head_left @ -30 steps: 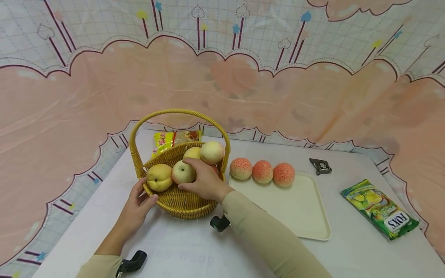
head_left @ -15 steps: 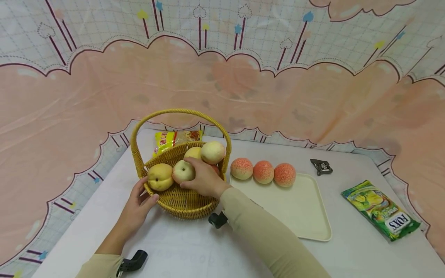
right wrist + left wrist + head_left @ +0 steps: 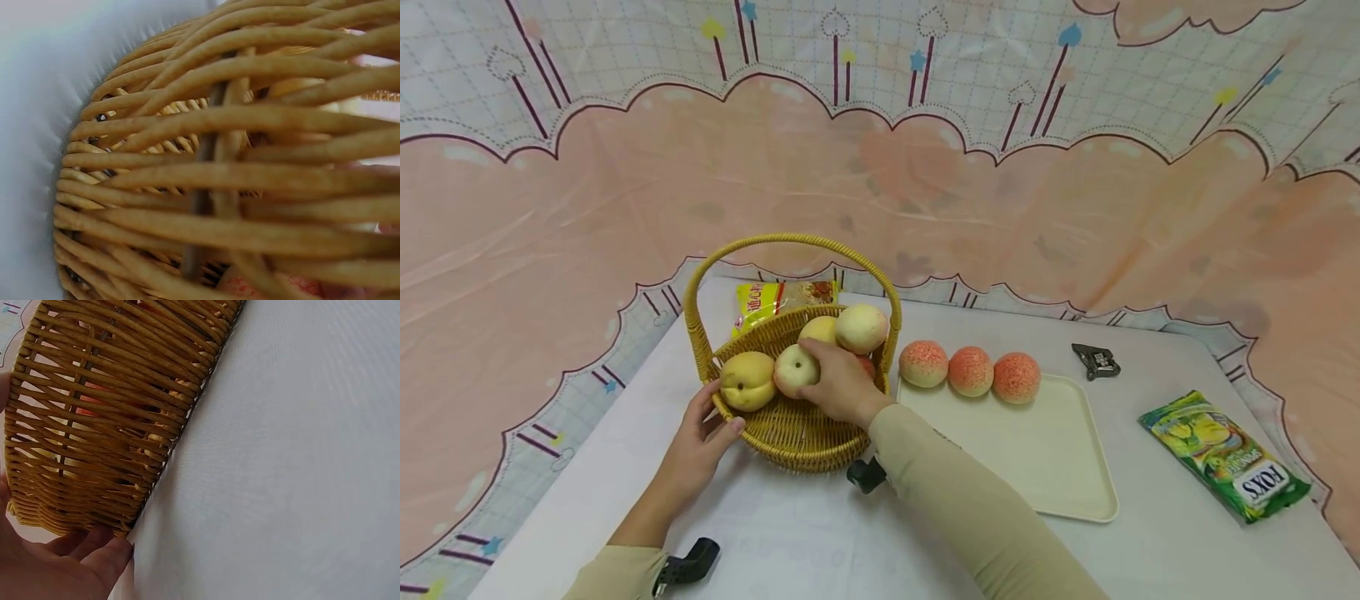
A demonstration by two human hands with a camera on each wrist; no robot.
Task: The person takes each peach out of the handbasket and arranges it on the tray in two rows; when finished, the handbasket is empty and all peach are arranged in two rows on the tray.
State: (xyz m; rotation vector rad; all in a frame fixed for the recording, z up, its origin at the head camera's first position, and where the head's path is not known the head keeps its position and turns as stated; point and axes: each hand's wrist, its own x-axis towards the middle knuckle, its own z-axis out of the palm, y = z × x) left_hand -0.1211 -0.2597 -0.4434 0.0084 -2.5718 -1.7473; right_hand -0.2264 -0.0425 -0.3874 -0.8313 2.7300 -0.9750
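Note:
A yellow wicker basket with a tall arched handle stands on the white table. My left hand holds its left rim, thumb in front; in the left wrist view fingers lie against the wickerwork near the base. Inside the basket, my right hand grips a pale peach from its right side. To the left of that peach sits a yellow peach. Behind are another yellow fruit and a pale one; a reddish fruit is mostly hidden by my right hand.
Right of the basket, a cream tray has three speckled red peaches along its back edge. Farther right lie a small black item and a green snack packet. A yellow packet lies behind the basket.
My right thumb has slid slightly up along the pale peach's side. The left hand and basket keep their places; the head view has shifted a little.

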